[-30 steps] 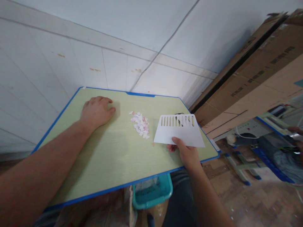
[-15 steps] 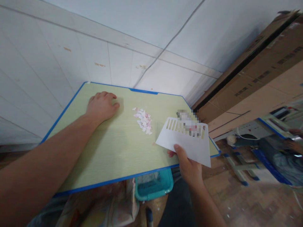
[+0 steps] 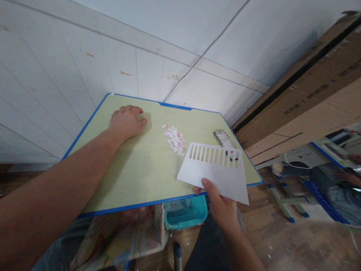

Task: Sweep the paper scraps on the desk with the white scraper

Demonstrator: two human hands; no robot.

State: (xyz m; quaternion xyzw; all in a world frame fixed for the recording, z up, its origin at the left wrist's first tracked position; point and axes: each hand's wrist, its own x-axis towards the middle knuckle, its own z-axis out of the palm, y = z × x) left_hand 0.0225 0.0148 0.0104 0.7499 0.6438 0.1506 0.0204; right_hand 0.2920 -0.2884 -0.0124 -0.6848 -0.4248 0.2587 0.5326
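Observation:
My right hand point(image 3: 221, 207) grips the lower edge of a white slotted sheet point(image 3: 216, 173), thumb on top and fingers underneath. A row of long slots runs along its far edge, and the sheet is over the right front of the desk. A small heap of torn paper scraps point(image 3: 175, 140), white and pinkish, lies mid-desk to the left of the sheet. My left hand point(image 3: 127, 122) rests on the desk left of the scraps, fingers loosely bent and thumb apart, holding nothing. Whatever is directly beneath the sheet is partly hidden.
The pale green desk point(image 3: 135, 169) has a blue rim and stands against a white wall. A blurred-out flat object point(image 3: 224, 138) lies at its right. Below hangs a teal basket point(image 3: 186, 218). Cardboard boxes point(image 3: 299, 98) stand at right; another person's hand shows farther right.
My right hand has carried the slotted sheet left, closer to the paper scraps. My left hand stays in place on the desk. The whole view has shifted slightly.

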